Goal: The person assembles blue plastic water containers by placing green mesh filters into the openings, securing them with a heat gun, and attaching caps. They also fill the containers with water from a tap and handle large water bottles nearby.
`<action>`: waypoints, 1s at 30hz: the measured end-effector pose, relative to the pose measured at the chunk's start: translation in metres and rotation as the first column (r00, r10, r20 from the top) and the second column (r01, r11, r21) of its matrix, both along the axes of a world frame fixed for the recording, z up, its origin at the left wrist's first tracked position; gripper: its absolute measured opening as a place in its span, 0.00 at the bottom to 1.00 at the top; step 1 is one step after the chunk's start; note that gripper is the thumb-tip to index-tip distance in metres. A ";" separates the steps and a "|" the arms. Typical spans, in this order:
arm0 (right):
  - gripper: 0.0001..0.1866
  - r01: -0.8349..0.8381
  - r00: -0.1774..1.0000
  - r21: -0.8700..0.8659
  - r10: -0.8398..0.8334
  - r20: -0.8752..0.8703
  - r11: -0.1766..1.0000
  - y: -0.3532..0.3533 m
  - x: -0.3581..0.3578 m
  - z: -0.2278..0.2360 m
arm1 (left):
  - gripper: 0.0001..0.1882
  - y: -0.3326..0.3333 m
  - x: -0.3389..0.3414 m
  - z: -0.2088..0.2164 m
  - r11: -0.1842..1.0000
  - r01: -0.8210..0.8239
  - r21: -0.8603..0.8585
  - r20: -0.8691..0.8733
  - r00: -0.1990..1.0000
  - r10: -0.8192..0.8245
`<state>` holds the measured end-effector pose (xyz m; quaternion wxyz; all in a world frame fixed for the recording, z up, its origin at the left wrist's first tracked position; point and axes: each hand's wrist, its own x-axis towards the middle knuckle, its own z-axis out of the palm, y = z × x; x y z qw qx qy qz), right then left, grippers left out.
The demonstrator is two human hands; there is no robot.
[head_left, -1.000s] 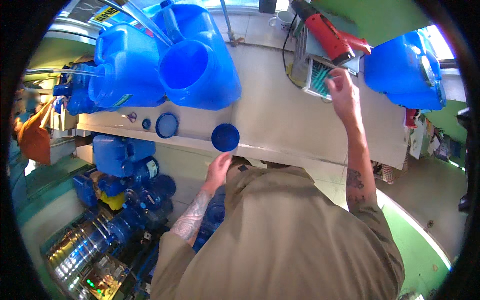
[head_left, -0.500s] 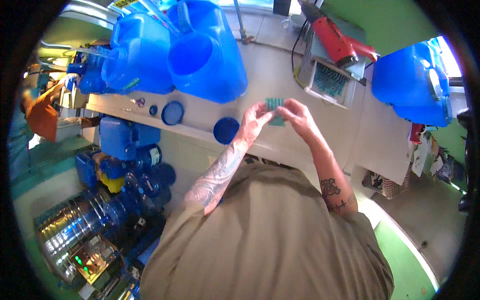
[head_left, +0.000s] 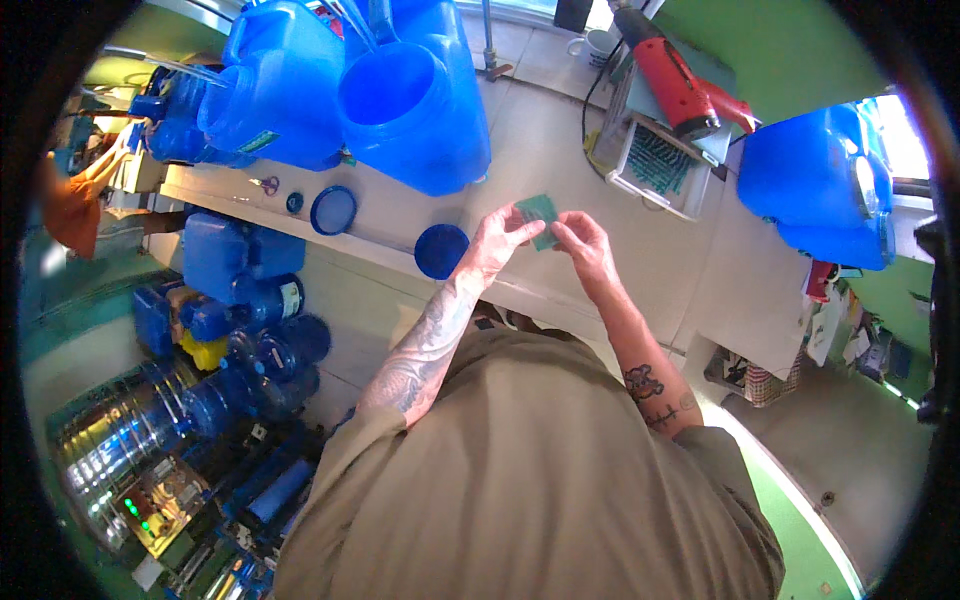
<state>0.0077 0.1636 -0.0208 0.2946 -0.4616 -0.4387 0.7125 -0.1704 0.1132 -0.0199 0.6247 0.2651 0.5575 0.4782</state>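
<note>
Above the bench I hold a small, flat green plastic film piece [head_left: 537, 209] between my two hands. My left hand [head_left: 493, 243] is closed on its left side, the thumb lying over the front. The fingers of my right hand [head_left: 587, 245] pinch its lower right edge. The piece is tilted, and faint lighter marks show on it. Further back to the right, a white tray [head_left: 677, 207] holds several similar green pieces. A round blue lid [head_left: 441, 251] lies on the bench, left of my left hand.
Large blue jugs [head_left: 440, 140] stand at the back left, one with a wide open mouth. Another blue lid [head_left: 333, 210] and scissors [head_left: 266, 185] lie near the bench edge. A red heat gun [head_left: 672, 85] rests behind the tray. Blue containers [head_left: 820, 180] stand at right.
The green piece has turned from upright with its ridged face showing to tilted and flatter. My right hand has come slightly lower on it. The whole view has shifted a little.
</note>
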 end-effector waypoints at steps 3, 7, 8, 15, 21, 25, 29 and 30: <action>0.11 0.004 1.000 0.064 -0.005 0.016 0.998 -0.007 0.003 -0.006 | 0.12 0.000 0.004 -0.011 0.996 0.054 0.076 -0.089 0.995 -0.047; 0.12 -0.059 0.984 0.129 0.036 0.173 0.990 -0.002 0.013 -0.002 | 0.08 0.006 0.014 -0.010 0.975 -0.182 0.131 -0.135 0.971 0.199; 0.13 -0.069 0.990 0.169 0.047 0.134 0.983 -0.002 0.016 0.001 | 0.07 0.007 0.016 -0.008 0.969 -0.216 0.123 -0.188 0.953 0.236; 0.07 -0.157 0.683 0.736 -0.466 0.563 0.659 0.045 0.090 0.045 | 0.08 0.001 -0.007 -0.002 0.938 -0.324 0.122 -0.307 0.887 0.346; 0.18 -0.451 0.705 0.831 -0.441 0.555 0.326 0.123 0.120 0.087 | 0.07 -0.014 -0.028 -0.045 0.892 -0.420 0.169 -0.320 0.832 0.453; 0.19 -0.357 0.621 0.752 -0.460 0.635 0.554 0.176 0.159 0.134 | 0.08 -0.031 -0.047 -0.088 0.875 -0.485 -0.014 -0.224 0.854 0.470; 0.26 -0.659 0.465 0.662 -0.499 0.731 0.357 0.244 0.155 0.123 | 0.16 -0.034 -0.072 -0.134 0.812 -0.525 -0.254 -0.081 0.848 0.524; 0.27 -0.728 0.439 0.619 -0.495 0.750 0.293 0.255 0.149 0.118 | 0.15 -0.028 -0.075 -0.145 0.823 -0.538 -0.182 -0.044 0.841 0.540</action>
